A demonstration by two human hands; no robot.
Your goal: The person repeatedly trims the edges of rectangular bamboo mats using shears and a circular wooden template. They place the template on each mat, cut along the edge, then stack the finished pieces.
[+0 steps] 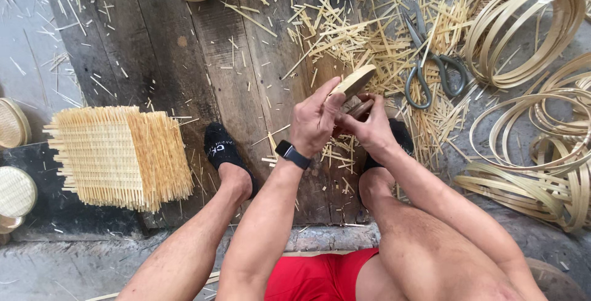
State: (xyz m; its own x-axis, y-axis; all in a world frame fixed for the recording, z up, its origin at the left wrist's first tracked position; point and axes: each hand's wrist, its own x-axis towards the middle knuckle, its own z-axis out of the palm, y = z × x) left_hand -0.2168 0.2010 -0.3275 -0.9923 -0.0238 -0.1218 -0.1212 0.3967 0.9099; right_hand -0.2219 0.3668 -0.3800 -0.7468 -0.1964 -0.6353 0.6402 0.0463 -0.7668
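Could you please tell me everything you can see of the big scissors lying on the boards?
The scissors look like dull grey metal, with two large loop handles toward the person and short blades pointing away. They lie flat and nearly shut on a litter of pale bamboo offcuts, left of the bamboo hoops. Neither hand touches them.

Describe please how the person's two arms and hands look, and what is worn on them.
Both arms are bare, with no sleeves and no gloves. The left hand has a black smartwatch with a dark band on its wrist. The right hand and its wrist carry nothing. No rings show on the fingers.
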